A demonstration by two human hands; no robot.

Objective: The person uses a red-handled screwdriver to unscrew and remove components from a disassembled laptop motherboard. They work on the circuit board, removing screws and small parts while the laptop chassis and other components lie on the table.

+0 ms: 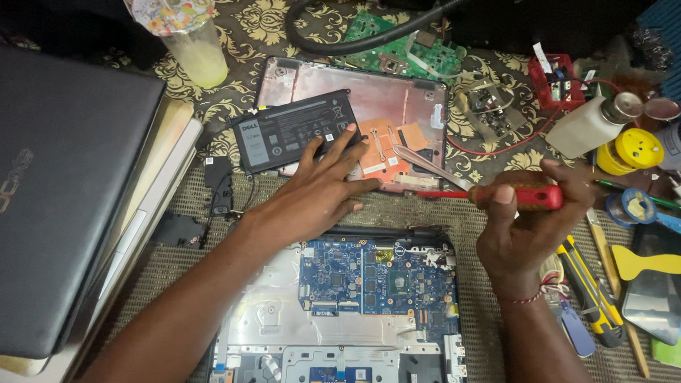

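Fingers (341, 149) touch black battery (293, 137); right hand (534, 223) grips red screwdriver (501, 195).

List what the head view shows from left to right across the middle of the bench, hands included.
Closed black laptop → black battery pack → left hand, resting on the battery's right end → red-handled screwdriver, gripped by the right hand → yellow utility knife → yellow plastic scraper.

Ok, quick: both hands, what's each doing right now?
Left hand: open, fingers spread on the black battery.
Right hand: closed around the red-handled screwdriver.
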